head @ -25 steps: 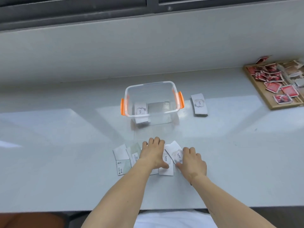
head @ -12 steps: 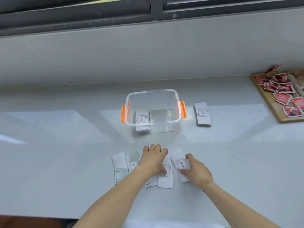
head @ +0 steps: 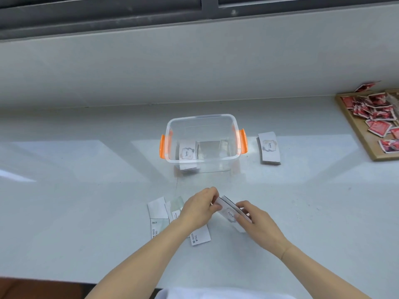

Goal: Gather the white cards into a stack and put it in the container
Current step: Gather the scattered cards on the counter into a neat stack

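Low in the middle of the frame, both hands meet over a small stack of white cards printed with "love". The left hand pinches the stack's far end with curled fingertips, and the right hand clamps the near end between thumb and fingers, so the stack sits tilted, raised off the white countertop. Just left of the hands and partly under the left wrist, more loose white cards lie flat and overlapping.

Above the hands, at the centre of the frame, stands the clear plastic container with orange side latches, open at the top; a stack of cards shows through its left side. To its right, apart from it, lies another pile of white cards. At the right edge, a wooden tray holds a jumble of red packets.
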A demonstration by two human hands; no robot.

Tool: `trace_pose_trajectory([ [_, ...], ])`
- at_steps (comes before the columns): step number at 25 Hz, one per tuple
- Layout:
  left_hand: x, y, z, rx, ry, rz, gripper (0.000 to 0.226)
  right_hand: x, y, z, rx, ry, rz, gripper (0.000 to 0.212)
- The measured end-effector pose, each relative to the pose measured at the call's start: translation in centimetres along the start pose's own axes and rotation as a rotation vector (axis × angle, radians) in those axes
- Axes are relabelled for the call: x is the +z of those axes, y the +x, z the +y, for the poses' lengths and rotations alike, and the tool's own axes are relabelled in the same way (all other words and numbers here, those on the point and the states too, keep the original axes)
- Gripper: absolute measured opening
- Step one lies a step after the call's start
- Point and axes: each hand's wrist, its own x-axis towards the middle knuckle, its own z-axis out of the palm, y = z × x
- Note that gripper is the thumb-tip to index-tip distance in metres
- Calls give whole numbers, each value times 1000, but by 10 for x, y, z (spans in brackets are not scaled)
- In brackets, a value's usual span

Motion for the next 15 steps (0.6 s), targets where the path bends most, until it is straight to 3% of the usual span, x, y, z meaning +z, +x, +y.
trace_pose_trajectory([
  [5,11,-5,5,14,-69,16,20,-8,-4,0,-92,-368,125,33],
  [9,21,-7,2,134,82,41,18,-9,3,4,-187,-623,163,39],
  [15,39,0,-2,163,293,26,21,9,4,18,-212,-714,151,60],
])
